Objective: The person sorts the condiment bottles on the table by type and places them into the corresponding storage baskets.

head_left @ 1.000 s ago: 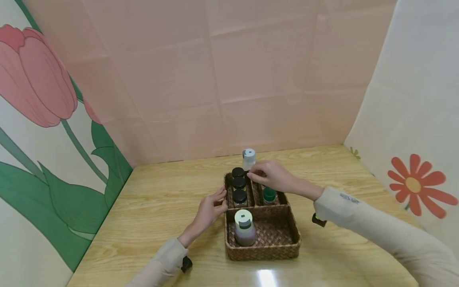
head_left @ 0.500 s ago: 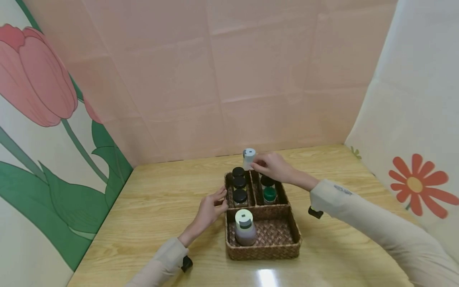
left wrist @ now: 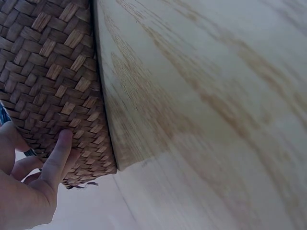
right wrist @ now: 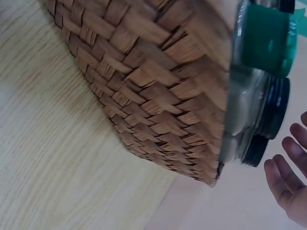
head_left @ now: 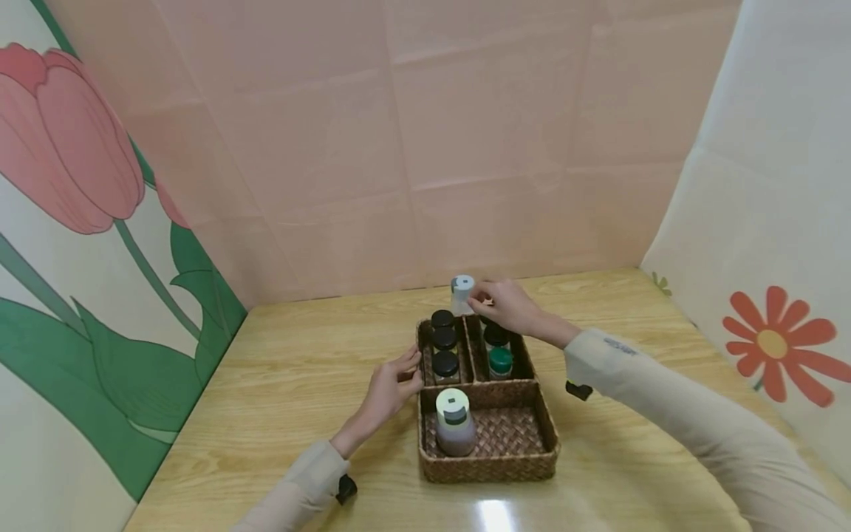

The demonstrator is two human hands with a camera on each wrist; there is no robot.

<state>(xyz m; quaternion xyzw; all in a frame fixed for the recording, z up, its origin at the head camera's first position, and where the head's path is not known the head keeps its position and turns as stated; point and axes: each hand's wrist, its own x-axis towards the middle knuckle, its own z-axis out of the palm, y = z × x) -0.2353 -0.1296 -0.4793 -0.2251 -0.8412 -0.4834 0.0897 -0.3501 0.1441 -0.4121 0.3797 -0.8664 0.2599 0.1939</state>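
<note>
A woven brown basket (head_left: 488, 469) with three compartments stands on the table. My left hand (head_left: 388, 388) touches its left outer wall, fingers extended against the weave. Above the back right compartment, my right hand (head_left: 508, 307) has loosely bent fingers, with nothing visible between them; in the right wrist view they are apart from the black lids (right wrist: 276, 108). That compartment holds a green-lidded jar (head_left: 500, 360) and black-lidded jars behind it. Three black-lidded jars (head_left: 445, 362) line the back left compartment. A pale-capped bottle (head_left: 455, 425) stands in the front compartment.
Another pale-capped bottle (head_left: 462, 287) stands just behind the basket, overlapped by my right fingertips in the head view. The wooden table (head_left: 319, 340) meets a pink cloth backdrop (head_left: 372, 148) at its far edge. Flower-printed sheets hang on both sides.
My right hand has shifted back and slightly right, uncovering more black lids in the back right compartment. My left hand and the basket stay in place.
</note>
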